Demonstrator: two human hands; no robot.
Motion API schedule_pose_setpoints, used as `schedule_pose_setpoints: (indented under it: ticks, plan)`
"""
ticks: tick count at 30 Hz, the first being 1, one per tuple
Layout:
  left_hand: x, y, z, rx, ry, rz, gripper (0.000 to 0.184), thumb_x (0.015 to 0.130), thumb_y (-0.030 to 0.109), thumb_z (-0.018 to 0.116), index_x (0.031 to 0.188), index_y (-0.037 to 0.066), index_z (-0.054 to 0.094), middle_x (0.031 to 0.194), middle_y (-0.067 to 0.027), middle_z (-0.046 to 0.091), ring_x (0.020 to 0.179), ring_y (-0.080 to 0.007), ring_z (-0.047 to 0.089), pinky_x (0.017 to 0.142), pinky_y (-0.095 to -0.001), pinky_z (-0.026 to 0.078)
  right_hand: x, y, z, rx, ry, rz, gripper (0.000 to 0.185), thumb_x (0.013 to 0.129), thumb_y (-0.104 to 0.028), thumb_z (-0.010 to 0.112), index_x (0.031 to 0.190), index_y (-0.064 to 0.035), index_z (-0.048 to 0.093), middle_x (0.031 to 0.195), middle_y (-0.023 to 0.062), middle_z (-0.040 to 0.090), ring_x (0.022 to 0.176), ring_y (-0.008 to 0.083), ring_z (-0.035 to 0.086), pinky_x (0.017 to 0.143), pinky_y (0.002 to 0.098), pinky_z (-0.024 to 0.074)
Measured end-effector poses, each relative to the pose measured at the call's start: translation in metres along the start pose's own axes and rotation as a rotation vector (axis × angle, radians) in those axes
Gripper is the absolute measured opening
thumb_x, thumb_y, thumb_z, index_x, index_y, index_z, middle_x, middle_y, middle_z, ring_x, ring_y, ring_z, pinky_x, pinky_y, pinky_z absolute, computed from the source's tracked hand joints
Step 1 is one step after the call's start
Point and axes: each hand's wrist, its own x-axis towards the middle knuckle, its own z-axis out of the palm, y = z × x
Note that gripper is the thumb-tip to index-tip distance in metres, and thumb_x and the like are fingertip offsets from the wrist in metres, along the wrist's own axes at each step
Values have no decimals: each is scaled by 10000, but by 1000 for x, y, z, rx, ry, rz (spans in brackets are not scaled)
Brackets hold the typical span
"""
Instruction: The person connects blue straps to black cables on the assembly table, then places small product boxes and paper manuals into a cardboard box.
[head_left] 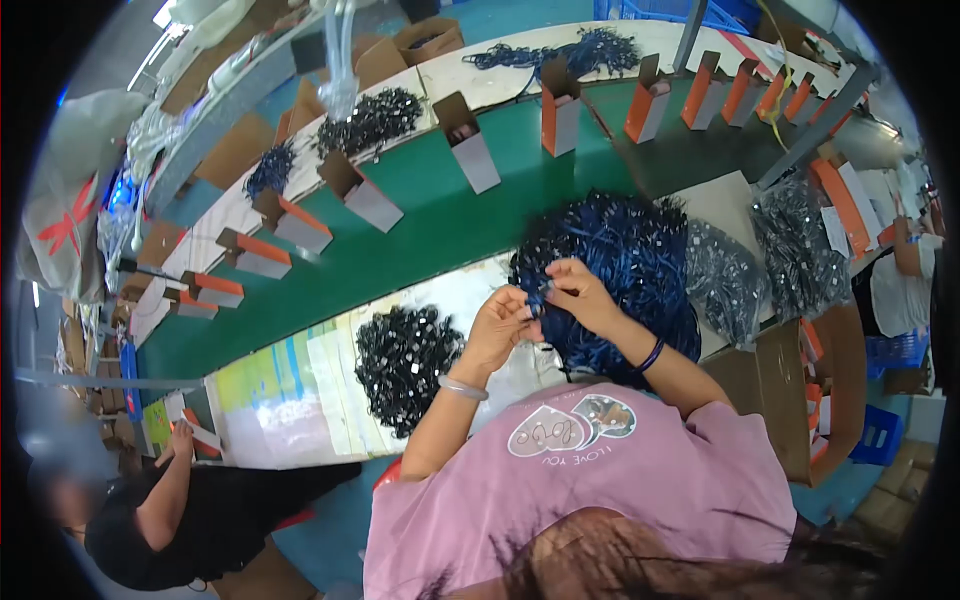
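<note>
Both hands meet above the near edge of a large pile of dark blue cables [620, 270]. My left hand [503, 325], with a pale bangle at the wrist, has its fingers pinched on a small blue cable [536, 298]. Close on its right, my right hand [583, 297] pinches the same blue cable; a dark blue band circles that wrist. To the left of my hands lies a pile of black cables [405, 368] on the table covering. Clear bags of dark cables [722, 285] rest right of the blue pile.
Open orange and white boxes [475, 160] stand in a row along the green conveyor [420, 235]. Black cables [370, 120] and blue cables [590, 52] lie on the far ledge. A co-worker [170, 510] handles a box at the lower left. A large carton [765, 400] is at my right.
</note>
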Motion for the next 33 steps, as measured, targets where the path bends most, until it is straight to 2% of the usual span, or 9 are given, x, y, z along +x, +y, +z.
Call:
schedule_pose_setpoints:
  ticks: [1, 2, 5, 8, 18, 23, 27, 31, 33]
  plan:
    - [16, -9, -1, 175, 106, 112, 142, 860, -17, 602, 960, 36, 516, 800, -55, 620, 637, -147, 625, 577, -302, 557, 1, 3, 5, -21, 50, 56, 166, 882, -187, 642, 924, -35, 692, 1057, 78, 591, 1016, 184, 550, 887, 326, 446]
    - [26, -9, 3, 350, 213, 224, 140, 866, 8, 612, 961, 35, 513, 800, -68, 630, 619, -145, 620, 571, -295, 543, 4, -17, 6, 388, -11, 493, 194, 927, -173, 576, 1033, -32, 655, 1068, 78, 614, 1004, 196, 599, 881, 339, 495]
    - [42, -10, 8, 1528, 311, 819, 147, 815, -21, 593, 939, 8, 519, 938, -157, 615, 844, -264, 623, 693, -357, 507, 13, -9, 6, 888, -99, 602, 252, 976, -138, 471, 1189, -18, 532, 1119, 101, 594, 1012, 249, 614, 893, 409, 516]
    - [48, -19, 20, 1653, 172, 885, 216, 836, 30, 528, 1044, 18, 585, 1050, -143, 599, 935, -319, 590, 769, -379, 499, 21, -8, -15, 971, -74, 614, 260, 986, -181, 463, 1181, -25, 537, 1103, 96, 592, 1010, 248, 613, 891, 407, 516]
    - [50, -18, 23, 1386, 162, 713, 307, 832, -5, 578, 1132, 57, 595, 1192, -156, 542, 988, -309, 587, 806, -348, 503, 199, -2, -247, -284, 496, -121, 238, 916, -194, 593, 1064, -8, 602, 884, 65, 661, 695, 131, 605, 618, 272, 492]
    - [50, -25, 12, 1362, 197, 607, 298, 832, -13, 579, 1120, 61, 598, 1134, -146, 571, 998, -332, 587, 814, -362, 502, 278, 28, -323, -1050, 513, -367, 214, 882, -210, 593, 1047, -82, 642, 1064, 89, 632, 1027, 265, 588, 880, 388, 465]
    - [47, -28, 9, 1412, 160, 598, 261, 826, -23, 581, 1073, 55, 615, 1117, -135, 578, 988, -321, 589, 808, -360, 502, 282, 64, -320, -1548, 200, -103, 507, 960, -471, 348, 977, -109, 703, 1110, 114, 614, 1194, 325, 429, 1063, 448, 241]
    - [44, -38, 3, 1417, 156, 563, 254, 819, -17, 586, 1058, 64, 620, 1117, -128, 578, 990, -316, 588, 810, -355, 503, 277, 62, -310, -1646, 158, -100, 605, 952, -514, 345, 774, -75, 721, 1113, 164, 594, 1156, 356, 437, 1065, 465, 226]
    - [45, -40, 5, 1415, 166, 569, 259, 822, -12, 588, 1066, 71, 616, 1119, -130, 577, 998, -322, 587, 819, -355, 502, 279, 35, -300, -1666, 8, 114, 574, 939, -528, 356, 887, -78, 708, 1141, 162, 593, 1168, 356, 444, 1051, 505, 242]
